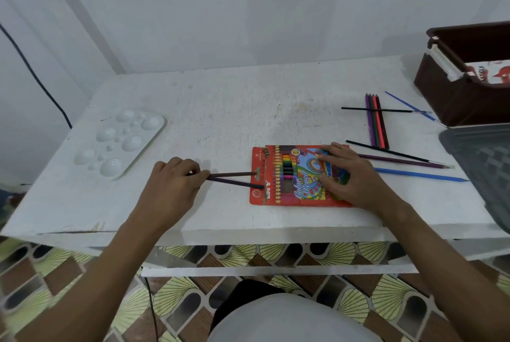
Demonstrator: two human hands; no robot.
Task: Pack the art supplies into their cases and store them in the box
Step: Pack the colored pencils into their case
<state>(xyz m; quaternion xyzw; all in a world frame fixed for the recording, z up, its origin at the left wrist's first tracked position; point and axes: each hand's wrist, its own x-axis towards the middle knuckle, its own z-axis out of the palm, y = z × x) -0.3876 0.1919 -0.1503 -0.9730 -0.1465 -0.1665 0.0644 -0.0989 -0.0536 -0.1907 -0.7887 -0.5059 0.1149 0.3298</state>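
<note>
The task is abt. halfway, as I judge it. The left hand (171, 178) pinches two dark pencils (234, 178) at their back ends; its grip is closed around them, and their tips reach the open left end of the red pencil case (278, 195), so they are just going in. The right hand (347, 173) lies flat on the case w/ fingers spread and presses it down on the desk (234, 109); this grip is released, it grasps nothing. Through the case window a row of coloured pencils shows, so part of the set is already inside.

Left to do: a bundle of four pencils (377, 123) (purple, green, red, dark) lies beyond the case, w/ a thin black brush (386, 110) across it. A blue brush (414, 107) lies near the brown box (447, 98). Right of the case there are another black brush (392, 152), a purple pencil (405, 161) and a blue pencil (419, 174), all loose on the desk. The white palette (121, 140) sits far left, well apart from the rest.

The box stands at the far right corner and already holds smth. w/ red print, maybe a case, but I cannot tell what exactly. The pencil case itself is not yet closed and not yet in the box.
</note>
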